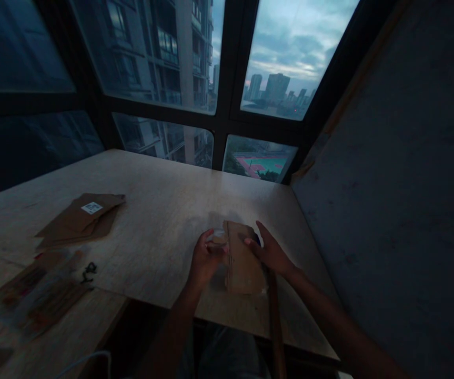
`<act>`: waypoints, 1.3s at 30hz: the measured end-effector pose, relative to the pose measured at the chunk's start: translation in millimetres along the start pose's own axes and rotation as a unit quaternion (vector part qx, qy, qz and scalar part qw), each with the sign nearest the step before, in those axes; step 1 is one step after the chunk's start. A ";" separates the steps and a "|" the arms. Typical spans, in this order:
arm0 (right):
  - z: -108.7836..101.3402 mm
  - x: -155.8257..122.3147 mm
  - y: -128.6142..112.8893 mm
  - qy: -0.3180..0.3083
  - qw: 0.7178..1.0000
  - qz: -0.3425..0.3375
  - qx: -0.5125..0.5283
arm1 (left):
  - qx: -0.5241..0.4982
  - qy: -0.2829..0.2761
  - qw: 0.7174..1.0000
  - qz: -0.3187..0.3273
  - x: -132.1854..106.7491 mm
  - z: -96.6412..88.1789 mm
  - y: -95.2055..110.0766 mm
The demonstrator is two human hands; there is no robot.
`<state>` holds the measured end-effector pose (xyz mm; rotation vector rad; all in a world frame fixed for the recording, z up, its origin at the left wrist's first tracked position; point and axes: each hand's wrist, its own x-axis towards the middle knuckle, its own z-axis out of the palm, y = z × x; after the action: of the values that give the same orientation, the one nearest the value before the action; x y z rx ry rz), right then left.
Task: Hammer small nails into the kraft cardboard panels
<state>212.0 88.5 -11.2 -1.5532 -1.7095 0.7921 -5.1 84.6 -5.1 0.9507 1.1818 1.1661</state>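
A brown cardboard piece (pixel 244 266) is upright or slightly tilted in front of me, just above the near part of the table. My right hand (pixel 271 253) grips its right side, thumb on the face and other fingers partly hidden behind it. A small dark blue patch shows by that thumb. My left hand (pixel 206 260) curls round a clear, round thing like a tape roll (pixel 218 238) against the cardboard's left edge. Below my right hand a long wooden stick (pixel 276 321) runs down past the table edge; whether it joins the cardboard I cannot tell.
Flat cardboard pieces (pixel 80 218) with a white label lie on the table (pixel 151 205) at left. Nearer are clear plastic packets (pixel 41 295) and a small dark twisted item (pixel 88 272). A white cable (pixel 92 355) hangs at bottom left. A wall (pixel 388 184) bounds the right; windows stand behind.
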 end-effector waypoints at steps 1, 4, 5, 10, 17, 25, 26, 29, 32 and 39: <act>0.3 -0.9 0.3 0.005 1.000 0.013 0.021 | -0.027 -0.002 1.000 -0.011 -1.7 -1.4 3.8; 0.7 -2.8 -1.2 0.003 0.997 0.024 0.080 | -0.104 -0.020 0.994 -0.038 -6.4 -4.2 14.1; 0.2 -3.5 -2.8 0.008 0.995 0.024 0.101 | -0.130 -0.036 0.990 -0.046 -8.0 -4.5 17.4; -10.2 -10.4 -20.3 0.031 0.977 0.030 0.211 | -0.191 -0.128 0.970 -0.080 -16.0 -2.6 31.1; -30.9 -21.1 -41.2 -0.087 0.931 0.098 0.339 | -0.205 -0.187 0.956 -0.092 -9.0 14.7 27.5; -38.8 -2.4 -24.5 -0.020 0.922 0.160 0.351 | 0.133 -0.014 0.985 0.106 7.1 22.2 11.8; -39.6 -2.5 -24.1 -0.017 0.923 0.164 0.349 | 0.173 -0.009 0.975 0.137 6.1 20.6 10.4; -39.9 -6.8 -23.5 -0.021 0.927 0.179 0.328 | 0.230 -0.005 0.960 0.161 2.2 15.4 4.4; -35.9 -12.1 -22.0 -0.022 0.936 0.189 0.296 | 0.248 -0.001 0.955 0.162 -0.4 12.3 -4.0; -26.0 -12.9 -20.9 0.010 0.952 0.184 0.244 | 0.291 0.008 0.938 0.189 -3.9 14.2 -12.5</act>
<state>221.8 73.2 19.6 -1.5254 -1.0991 1.2709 10.9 79.0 -14.3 1.6789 1.4317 1.1343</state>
